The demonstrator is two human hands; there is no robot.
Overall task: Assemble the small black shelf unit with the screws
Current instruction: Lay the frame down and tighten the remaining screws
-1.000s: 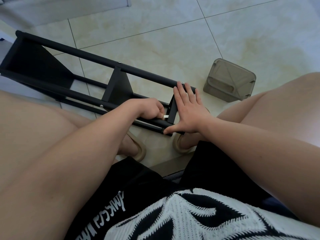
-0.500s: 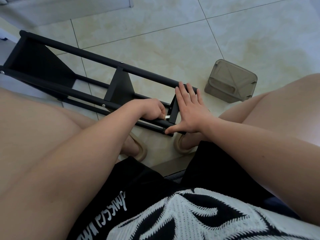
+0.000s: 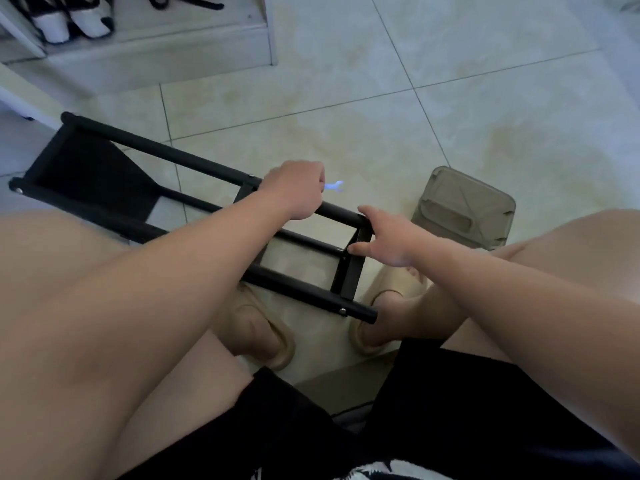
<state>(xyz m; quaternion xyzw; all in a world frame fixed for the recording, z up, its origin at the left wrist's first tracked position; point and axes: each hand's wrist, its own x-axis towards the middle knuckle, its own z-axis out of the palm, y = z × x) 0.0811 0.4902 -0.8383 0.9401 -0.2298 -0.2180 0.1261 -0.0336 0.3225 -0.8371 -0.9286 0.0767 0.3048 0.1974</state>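
Shoe rack: low white rack (image 3: 156, 39) along the top left edge, with a couple of black-and-white shoes (image 3: 72, 22) parked in it.
Shelf unit: the black shelf unit (image 3: 104, 174) is lying on its side on the tile floor (image 3: 485, 81). It runs diagonally from the middle left down to lower centre, and its near end sits right between the person's feet.
Screws: silver screws (image 3: 343, 310) show on the rods. There's one at the near rod's end, one at the far left tip and one next to the left wrist.
Left hand: the left hand (image 3: 294, 188) is over the upper rod around centre frame, fingers curled tight round a small pale wrench (image 3: 334, 186). The wrench head pokes out to the right and looks kinda blurry, and I can't see it touching anything.
Slippers: beige. One slipper (image 3: 273, 341) is under the near rod, the other one (image 3: 367, 341) just right of the shelf's end.
Right hand: the right hand (image 3: 391, 237) is right of centre with its fingers loosely spread, not clenched. The index tip is on the end of the upper rod and the thumb tip is on the end crosspiece (image 3: 349, 271).
Box: a smoky see-through plastic box (image 3: 464, 209) sits upside down on the tiles, just right of that hand. It's near the shelf's end and apart from it as far as I can tell.
Bottom edge: black shorts (image 3: 450, 410).
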